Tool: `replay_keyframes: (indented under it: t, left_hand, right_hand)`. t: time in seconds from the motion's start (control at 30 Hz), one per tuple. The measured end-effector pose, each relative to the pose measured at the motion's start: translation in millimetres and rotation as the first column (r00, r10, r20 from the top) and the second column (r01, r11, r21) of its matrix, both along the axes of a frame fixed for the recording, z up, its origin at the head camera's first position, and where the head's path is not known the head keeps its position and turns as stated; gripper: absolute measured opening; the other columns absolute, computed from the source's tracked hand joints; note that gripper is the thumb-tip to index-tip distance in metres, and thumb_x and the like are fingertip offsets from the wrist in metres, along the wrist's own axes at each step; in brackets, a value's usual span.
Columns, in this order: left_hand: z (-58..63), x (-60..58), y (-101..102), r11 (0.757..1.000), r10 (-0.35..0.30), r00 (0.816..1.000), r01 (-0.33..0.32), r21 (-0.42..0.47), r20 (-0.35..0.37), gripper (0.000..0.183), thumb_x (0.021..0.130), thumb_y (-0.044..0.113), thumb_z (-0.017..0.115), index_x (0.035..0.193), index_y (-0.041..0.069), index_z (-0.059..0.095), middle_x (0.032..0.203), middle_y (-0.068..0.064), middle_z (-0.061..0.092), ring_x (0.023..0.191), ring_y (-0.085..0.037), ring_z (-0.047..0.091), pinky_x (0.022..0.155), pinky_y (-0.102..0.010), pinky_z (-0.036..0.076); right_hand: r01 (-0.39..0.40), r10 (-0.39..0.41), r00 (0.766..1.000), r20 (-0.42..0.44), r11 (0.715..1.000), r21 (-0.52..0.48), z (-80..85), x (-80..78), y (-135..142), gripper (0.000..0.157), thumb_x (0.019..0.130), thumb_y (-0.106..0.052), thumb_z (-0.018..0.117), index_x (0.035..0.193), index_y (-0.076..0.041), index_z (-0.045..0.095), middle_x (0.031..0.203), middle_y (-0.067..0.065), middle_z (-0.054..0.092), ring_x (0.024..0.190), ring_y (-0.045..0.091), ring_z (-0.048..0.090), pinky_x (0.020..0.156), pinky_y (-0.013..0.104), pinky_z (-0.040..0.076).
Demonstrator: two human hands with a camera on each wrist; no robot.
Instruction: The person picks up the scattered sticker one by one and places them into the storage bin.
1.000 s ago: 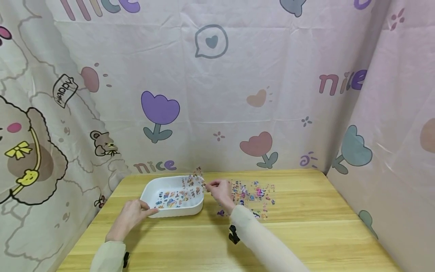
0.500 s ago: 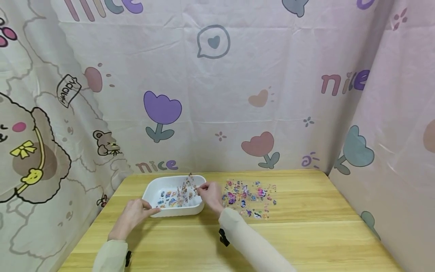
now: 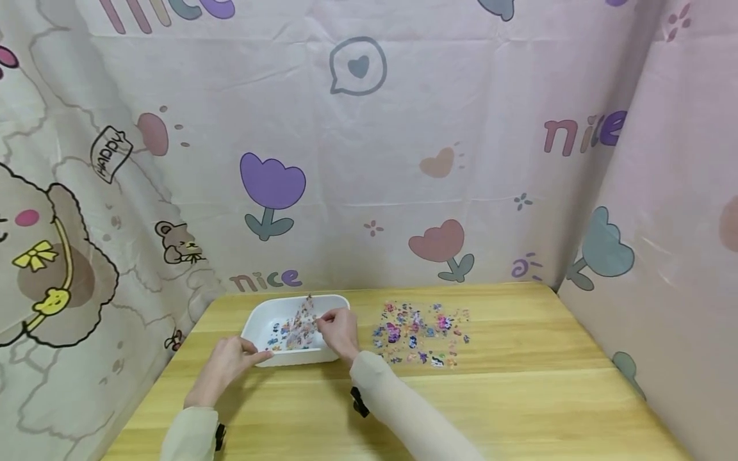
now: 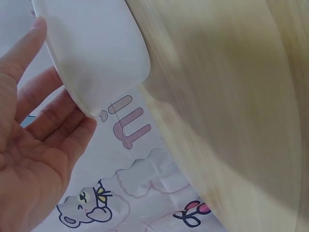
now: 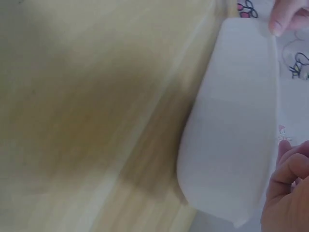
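In the head view a white plastic basin (image 3: 302, 358) stands on the left of the table. My left hand (image 3: 223, 365) grips its front left corner, thumb along the front rim; the left wrist view shows the fingers bent at the rim of the basin (image 4: 99, 53). A clear sticker sheet (image 3: 302, 325) with small colourful pictures slants inside the basin, its upper corner raised. Its right edge is pinched by my right hand (image 3: 340, 334). Behind the basin wall (image 5: 229, 121), the right wrist view shows curled fingers, with most of the sheet hidden.
Colourful clear sticker sheet material (image 3: 423, 334) lies flat on the wooden table (image 3: 519, 397), right of the basin. More small pictures (image 3: 274, 334) show on the basin floor. A printed curtain (image 3: 369, 160) hangs behind the table and along both sides.
My right hand has moved left over the basin, carrying the sticker sheet further in. More of the stickers on the table now show. My left hand keeps its place on the basin.
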State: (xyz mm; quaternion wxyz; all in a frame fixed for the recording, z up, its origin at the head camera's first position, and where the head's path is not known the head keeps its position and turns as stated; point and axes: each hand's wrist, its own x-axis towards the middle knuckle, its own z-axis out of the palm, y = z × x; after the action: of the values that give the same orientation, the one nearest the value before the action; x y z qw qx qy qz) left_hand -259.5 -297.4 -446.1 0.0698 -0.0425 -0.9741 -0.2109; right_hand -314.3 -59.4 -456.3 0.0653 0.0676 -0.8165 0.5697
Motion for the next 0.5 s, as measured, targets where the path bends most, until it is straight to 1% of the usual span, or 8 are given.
replay_keyframes:
  t: [0.13, 0.27, 0.37, 0.5]
  left_hand:
    - [-0.5, 1.9, -2.3, 1.0, 0.015, 1.0, -0.015, -0.006, 0.008, 0.04, 0.08, 0.047, 0.077, 0.08, 0.007, 0.076, 0.089, -0.015, 0.074, 0.09, -0.037, 0.067, 0.085, -0.054, 0.053]
    - [-1.5, 2.4, -3.7, 1.0, 0.011, 1.0, -0.011, -0.004, 0.009, 0.042, 0.081, 0.048, 0.076, 0.082, 0.006, 0.076, 0.089, -0.014, 0.074, 0.083, -0.028, 0.066, 0.079, -0.05, 0.054]
    - [-2.0, 1.0, -3.6, 1.0, 0.007, 1.0, -0.007, -0.008, 0.009, 0.043, 0.081, 0.048, 0.075, 0.083, 0.006, 0.077, 0.09, -0.014, 0.074, 0.082, -0.026, 0.065, 0.078, -0.049, 0.054]
    - [-0.6, -0.9, -2.2, 1.0, 0.009, 1.0, -0.009, -0.012, 0.018, 0.043, 0.08, 0.049, 0.076, 0.083, 0.006, 0.076, 0.093, -0.017, 0.073, 0.089, -0.035, 0.067, 0.083, -0.054, 0.053]
  right_hand:
    - [-0.005, 0.006, 1.0, -0.019, 1.0, 0.02, -5.0, 1.7, -11.5, 0.013, 0.088, -0.011, 0.067, 0.08, -0.005, 0.076, 0.064, -0.004, 0.066, 0.052, 0.007, 0.054, 0.046, 0.022, 0.045]
    - [0.015, -0.015, 1.0, -0.014, 1.0, 0.016, -4.6, 2.4, -17.6, 0.012, 0.088, -0.011, 0.069, 0.081, -0.004, 0.076, 0.064, -0.004, 0.065, 0.054, 0.007, 0.055, 0.048, 0.021, 0.046]
    - [0.025, -0.025, 1.0, -0.004, 1.0, 0.006, -1.3, 2.4, -20.2, 0.011, 0.088, -0.011, 0.07, 0.081, -0.004, 0.076, 0.064, -0.003, 0.066, 0.053, 0.007, 0.056, 0.048, 0.022, 0.047]
    - [0.024, -0.024, 1.0, -0.008, 1.0, -0.004, 2.3, 2.5, -25.3, 0.012, 0.089, -0.011, 0.07, 0.082, -0.004, 0.076, 0.063, -0.003, 0.066, 0.051, 0.007, 0.057, 0.047, 0.022, 0.047]
